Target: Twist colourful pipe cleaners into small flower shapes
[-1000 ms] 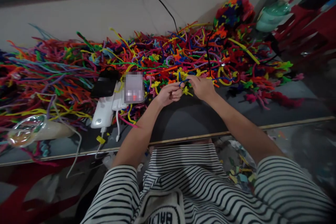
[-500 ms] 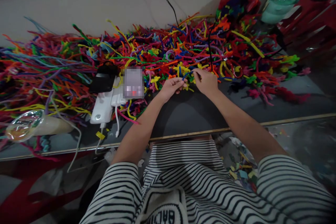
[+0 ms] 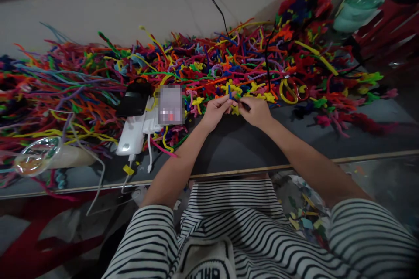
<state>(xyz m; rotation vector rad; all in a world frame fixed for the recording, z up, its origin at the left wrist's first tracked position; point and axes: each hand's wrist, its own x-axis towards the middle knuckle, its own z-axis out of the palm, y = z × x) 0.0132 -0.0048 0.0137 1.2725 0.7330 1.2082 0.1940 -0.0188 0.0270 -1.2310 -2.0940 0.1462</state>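
Note:
A blue pipe cleaner (image 3: 230,92) stands up from the pinched fingers of my left hand (image 3: 216,111), near the middle of the view. Close beside it on the right, my right hand (image 3: 255,111) is closed, its thumb and forefinger pressed together near the same piece; whether they grip it is too small to tell. Behind both hands lie yellow flower-shaped pieces (image 3: 262,87) and a long heap of coloured pipe cleaners (image 3: 203,59).
Scissors with yellow and red handles (image 3: 290,91) lie right of my hands. To the left are a phone with a blurred screen (image 3: 170,104), a black object (image 3: 133,98), a white power bank (image 3: 131,136) and a tipped plastic cup (image 3: 70,156). The grey table (image 3: 242,152) has a light front edge.
My right hand has come closer to my left. The blue pipe cleaner, earlier stretched between both hands, now points upward from my left fingers. The whole view has shifted slightly.

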